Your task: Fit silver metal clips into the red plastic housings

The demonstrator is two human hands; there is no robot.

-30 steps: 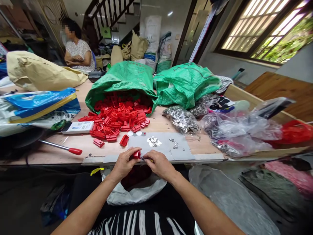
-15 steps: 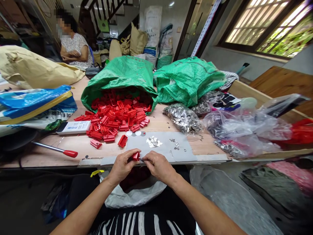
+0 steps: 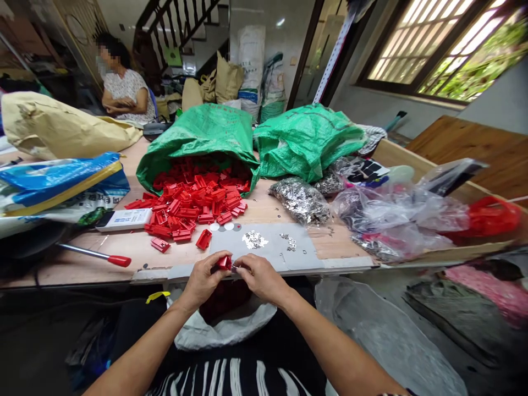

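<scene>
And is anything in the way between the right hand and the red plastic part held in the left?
Nothing visible blocks it. Only the thin metal piece pinched in the right hand lies in the gap toward the red plastic part; whether they touch is too small to tell.

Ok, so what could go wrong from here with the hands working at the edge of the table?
The thin metal shaft in the right hand could slip and jab the left hand, which is close by. The red plastic piece might drop, perhaps into the white sack below. A careless sweep could scatter the loose silver metal pieces on the gray sheet.
</scene>
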